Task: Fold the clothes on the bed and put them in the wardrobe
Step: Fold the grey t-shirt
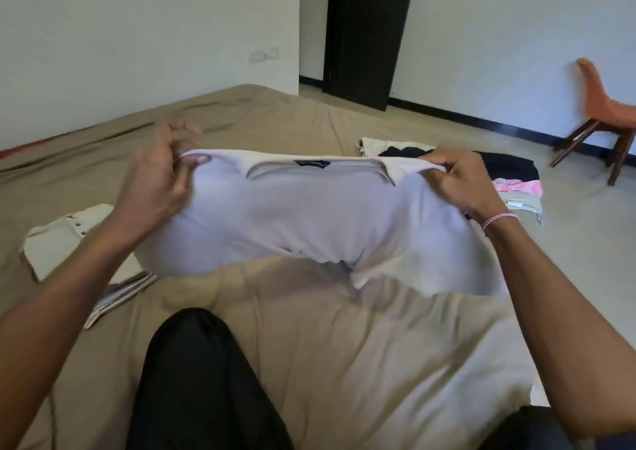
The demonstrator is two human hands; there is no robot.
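A pale lilac-white collared shirt [309, 222] hangs spread in the air above the tan bed [344, 346], collar and dark label facing me. My left hand [155, 184] pinches its left shoulder with thumb and fingers. My right hand [457, 181] grips the right shoulder; a pink thread band sits on that wrist. The shirt's lower edge droops onto the sheet. A cream garment with buttons [58, 239] lies on the bed at my left, over a striped cloth [120, 294]. A pile of black, pink and cream clothes [499, 170] lies behind the shirt at the right.
My black-trousered leg [196, 380] stretches across the bed in front of me. A dark door [364, 33] stands open at the back. An orange chair with wooden legs [602, 115] stands by the right wall on the pale floor. No wardrobe is in view.
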